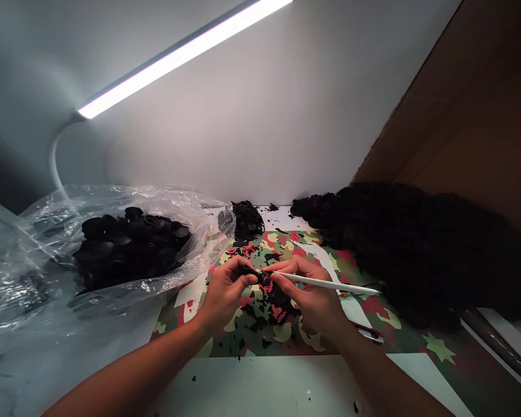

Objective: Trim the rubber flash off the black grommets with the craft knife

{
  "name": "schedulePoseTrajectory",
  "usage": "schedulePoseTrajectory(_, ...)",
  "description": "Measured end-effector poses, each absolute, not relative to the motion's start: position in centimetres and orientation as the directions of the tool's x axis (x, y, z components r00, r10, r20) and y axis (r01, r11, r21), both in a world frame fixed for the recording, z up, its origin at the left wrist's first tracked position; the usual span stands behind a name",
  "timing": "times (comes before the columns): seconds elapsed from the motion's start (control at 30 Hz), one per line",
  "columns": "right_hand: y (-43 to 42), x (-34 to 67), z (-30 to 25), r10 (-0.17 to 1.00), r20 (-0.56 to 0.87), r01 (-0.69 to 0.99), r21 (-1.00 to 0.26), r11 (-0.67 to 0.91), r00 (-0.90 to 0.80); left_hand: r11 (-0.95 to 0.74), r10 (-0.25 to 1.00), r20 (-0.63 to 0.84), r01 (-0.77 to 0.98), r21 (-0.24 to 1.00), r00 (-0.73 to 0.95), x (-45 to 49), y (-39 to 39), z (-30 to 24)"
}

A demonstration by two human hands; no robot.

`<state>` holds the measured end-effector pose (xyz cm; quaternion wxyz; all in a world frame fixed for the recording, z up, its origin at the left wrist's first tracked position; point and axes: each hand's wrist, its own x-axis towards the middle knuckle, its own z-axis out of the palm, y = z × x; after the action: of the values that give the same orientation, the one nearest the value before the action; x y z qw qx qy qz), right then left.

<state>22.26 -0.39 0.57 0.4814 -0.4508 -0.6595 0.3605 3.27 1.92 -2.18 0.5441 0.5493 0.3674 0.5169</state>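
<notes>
A small black piece (pixel 252 272) sits pinched in the left hand (pixel 224 291) above the patterned mat (pixel 417 339). The right hand (pixel 309 296) grips a white stick (pixel 330 284), its tip at the piece. A plastic bag (pixel 113 200) of black caps lies to the left, and a dark heap (pixel 421 243) to the right.

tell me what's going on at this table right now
A person works over a camouflage-patterned mat under a strip lamp. The left hand pinches a small black piece in its fingers, and the right hand holds a thin white stick with one end at that piece. Black scraps lie on the mat below the hands. A clear plastic bag of round black parts sits to the left, and a large dark heap lies to the right.
</notes>
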Motion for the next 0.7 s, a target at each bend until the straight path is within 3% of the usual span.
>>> schedulePoseTrajectory(0.37,-0.41,22.89,0.74,0.904,0.329,0.264,-0.878,0.4,-0.273,-0.117,0.965,0.134,-0.085,0.989,0.227,3.11,1.86,-2.51)
schedulePoseTrajectory(0.7,-0.44,22.72,0.92,0.902,0.329,0.287,-0.868,0.405,-0.279,-0.143,0.967,0.153,-0.063,0.988,0.202,3.23,1.73,-2.88)
